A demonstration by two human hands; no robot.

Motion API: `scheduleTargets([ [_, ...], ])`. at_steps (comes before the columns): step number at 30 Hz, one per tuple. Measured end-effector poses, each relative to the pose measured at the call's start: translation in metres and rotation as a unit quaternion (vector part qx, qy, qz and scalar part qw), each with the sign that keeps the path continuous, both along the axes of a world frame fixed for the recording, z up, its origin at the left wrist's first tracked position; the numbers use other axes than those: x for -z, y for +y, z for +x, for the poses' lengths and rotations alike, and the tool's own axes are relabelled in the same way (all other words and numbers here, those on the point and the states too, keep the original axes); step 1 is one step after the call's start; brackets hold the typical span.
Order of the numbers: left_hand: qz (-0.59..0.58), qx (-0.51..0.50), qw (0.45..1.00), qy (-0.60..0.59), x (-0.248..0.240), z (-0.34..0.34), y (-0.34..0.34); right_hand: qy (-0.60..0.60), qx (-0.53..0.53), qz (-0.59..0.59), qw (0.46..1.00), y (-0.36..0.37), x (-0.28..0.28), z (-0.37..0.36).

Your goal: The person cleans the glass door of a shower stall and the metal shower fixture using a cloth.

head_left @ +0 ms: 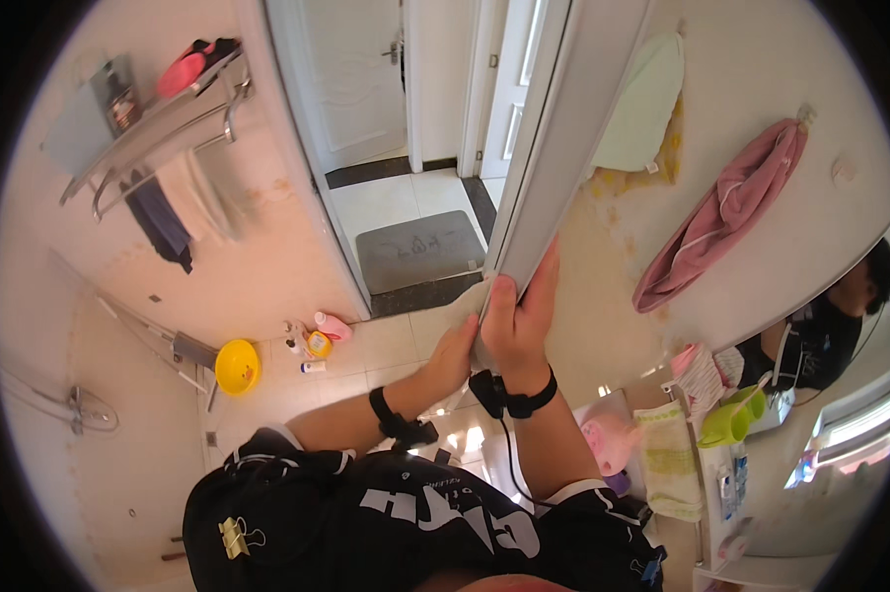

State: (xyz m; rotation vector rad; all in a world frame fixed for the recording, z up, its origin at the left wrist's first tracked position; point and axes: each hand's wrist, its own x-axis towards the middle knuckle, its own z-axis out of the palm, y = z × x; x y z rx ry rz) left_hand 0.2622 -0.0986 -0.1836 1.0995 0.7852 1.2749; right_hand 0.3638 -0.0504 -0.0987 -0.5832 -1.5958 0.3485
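Observation:
The white door frame (531, 212) comes down between the doorway and the wall on the right, and both my hands are at its lower visible part. My right hand (520, 326) wraps it, the thumb along the near face and the fingers round the far side. Close beside it, my left hand (452, 357) has its fingers pressed together against a pale cloth (465, 308), which bulges out toward the doorway. Part of the cloth is hidden between the hands. Each wrist wears a black strap with a small device, and a cable hangs from the right one.
Beyond the doorway lies a grey mat (420, 252). A yellow basin (237, 367) and several bottles (333, 327) stand on the floor at left, below a metal towel rack (154, 123). On the right hang a pink towel (726, 212) and a pale green cloth (642, 104), near green cups (729, 422).

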Motion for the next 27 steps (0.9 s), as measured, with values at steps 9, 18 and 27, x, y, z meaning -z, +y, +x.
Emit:
scheduleTargets([
  [9,0.219,-0.099,0.965,0.106,-0.146,-0.012,0.006,0.065,-0.103,-0.076,0.99,0.002,0.003,-0.006],
  [18,0.16,-0.035,0.986,0.022,-0.15,-0.089,-0.005,-0.115,0.134,-0.04,0.983,-0.06,-0.011,-0.067],
  [27,0.036,0.077,0.996,-0.029,-0.099,-0.177,-0.064,0.245,-0.002,-0.225,0.943,-0.144,0.04,-0.139],
])
